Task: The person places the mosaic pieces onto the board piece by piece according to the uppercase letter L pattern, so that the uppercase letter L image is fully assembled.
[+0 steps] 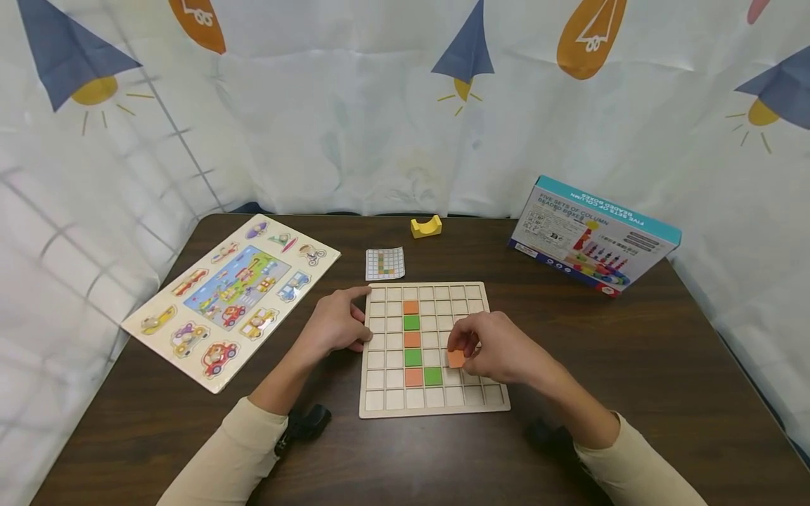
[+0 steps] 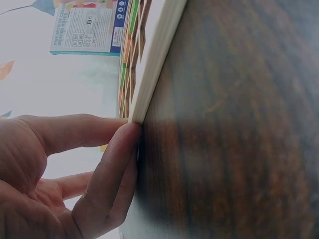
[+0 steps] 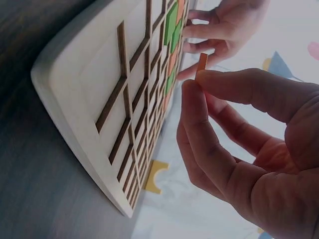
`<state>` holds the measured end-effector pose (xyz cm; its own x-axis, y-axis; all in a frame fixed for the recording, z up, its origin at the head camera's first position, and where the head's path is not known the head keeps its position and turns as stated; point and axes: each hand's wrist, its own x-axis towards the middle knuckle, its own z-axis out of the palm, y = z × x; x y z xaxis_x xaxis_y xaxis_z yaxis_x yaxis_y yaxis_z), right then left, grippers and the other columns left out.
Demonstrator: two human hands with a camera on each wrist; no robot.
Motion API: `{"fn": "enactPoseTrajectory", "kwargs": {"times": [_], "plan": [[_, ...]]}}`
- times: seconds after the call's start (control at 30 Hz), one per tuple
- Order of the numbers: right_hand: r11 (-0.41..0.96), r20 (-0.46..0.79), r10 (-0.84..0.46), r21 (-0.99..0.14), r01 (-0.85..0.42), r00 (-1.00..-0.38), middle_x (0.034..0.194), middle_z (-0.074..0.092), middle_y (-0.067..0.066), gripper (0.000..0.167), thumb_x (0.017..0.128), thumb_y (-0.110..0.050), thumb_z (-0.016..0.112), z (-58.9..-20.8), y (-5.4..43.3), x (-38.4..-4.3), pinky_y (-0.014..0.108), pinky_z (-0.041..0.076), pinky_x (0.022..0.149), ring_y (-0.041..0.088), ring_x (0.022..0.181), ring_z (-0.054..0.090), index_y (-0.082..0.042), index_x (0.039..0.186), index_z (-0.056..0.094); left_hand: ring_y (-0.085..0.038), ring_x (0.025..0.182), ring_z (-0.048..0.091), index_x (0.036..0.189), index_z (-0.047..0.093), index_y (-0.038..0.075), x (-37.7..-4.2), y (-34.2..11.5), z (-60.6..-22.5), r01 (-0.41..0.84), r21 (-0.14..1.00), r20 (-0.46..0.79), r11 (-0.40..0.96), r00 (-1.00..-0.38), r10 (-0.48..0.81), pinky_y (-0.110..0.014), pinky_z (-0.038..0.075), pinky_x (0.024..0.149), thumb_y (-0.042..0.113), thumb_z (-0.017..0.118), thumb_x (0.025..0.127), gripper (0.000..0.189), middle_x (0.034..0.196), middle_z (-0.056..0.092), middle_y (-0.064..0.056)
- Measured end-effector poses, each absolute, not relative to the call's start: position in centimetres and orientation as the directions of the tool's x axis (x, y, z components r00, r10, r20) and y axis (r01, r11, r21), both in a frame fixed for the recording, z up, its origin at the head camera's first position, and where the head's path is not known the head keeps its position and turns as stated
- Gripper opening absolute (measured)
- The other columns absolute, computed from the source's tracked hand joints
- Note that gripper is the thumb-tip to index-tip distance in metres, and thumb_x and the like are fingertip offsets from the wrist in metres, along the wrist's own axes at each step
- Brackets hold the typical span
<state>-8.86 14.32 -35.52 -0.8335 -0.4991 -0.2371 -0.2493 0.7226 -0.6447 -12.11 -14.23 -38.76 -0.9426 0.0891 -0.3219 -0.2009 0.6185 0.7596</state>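
A light wooden grid board [image 1: 387, 400] lies on the dark table. One column in it holds alternating orange [image 1: 410, 307] and green tiles [image 1: 411, 322]; a further green tile [image 1: 433, 376] sits right of the column's lowest orange one. My right hand [image 1: 500, 346] pinches an orange square tile [image 3: 202, 62] between thumb and fingertips, tilted above the board's right half. At the board's left edge, my left hand [image 1: 335, 323] rests with fingers spread, their tips touching the rim [image 2: 149, 84]. Beyond the board lies a small printed grid card [image 1: 384, 263].
A picture puzzle board [image 1: 230, 302] lies to the left. Behind the card stands a yellow curved block [image 1: 427, 226]. At the back right is a printed box [image 1: 595, 235]. A patterned white curtain [image 1: 373, 126] hangs behind the table.
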Motion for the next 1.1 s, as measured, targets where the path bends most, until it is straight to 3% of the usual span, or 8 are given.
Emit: {"fn": "enactPoseTrajectory", "kwargs": {"times": [0.3,1.1], "plan": [[0.718,-0.262,-0.547,-0.635,-0.285,-0.795,0.078,0.063,-0.001,0.027,0.071,0.006,0.083,-36.4,13.9,-8.7,0.025,0.052,0.063,0.013,0.073,0.056,-0.013,0.087,0.072,-0.016,0.054,0.069,0.155,0.048,0.006,-12.1,-14.3,-38.7,-0.191,0.761,-0.313,0.619,-0.945,0.093,-0.034,0.065,0.053,-0.011,0.077,0.074,0.088,0.092,0.067,-0.017],[0.724,-0.264,-0.575,-0.605,-0.331,-0.775,0.078,0.063,0.0,0.028,0.071,0.007,0.086,-37.3,13.3,-8.5,0.023,0.051,0.062,0.014,0.073,0.056,-0.012,0.086,0.071,-0.017,0.056,0.07,0.156,0.046,0.006,-12.2,-14.2,-38.6,-0.195,0.754,-0.326,0.627,-0.94,0.1,-0.033,0.064,0.053,-0.01,0.077,0.075,0.087,0.094,0.067,-0.016]]}}
